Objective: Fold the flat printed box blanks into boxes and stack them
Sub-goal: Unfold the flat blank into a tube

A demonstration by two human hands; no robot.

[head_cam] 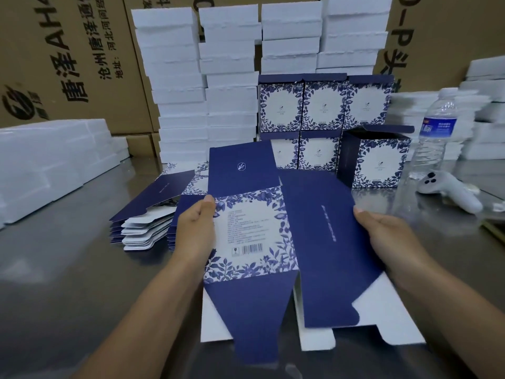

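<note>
A flat navy-and-white floral box blank (262, 236) is held up in front of me, its flaps hanging below and one standing above. My left hand (195, 228) grips its left edge, thumb on the printed panel. My right hand (388, 233) grips the right edge of the navy side panel. A pile of flat blanks (153, 214) lies on the table to the left, just beyond my left hand. Folded boxes (322, 105) stand stacked in two rows behind, and one open-topped folded box (377, 160) stands at their right.
A steel table (68, 269) carries white foam trays (49, 160) at the left and tall foam stacks (207, 77) at the back. A water bottle (437, 132) and a white controller (448, 190) sit at the right. Brown cartons (68, 50) form the back wall.
</note>
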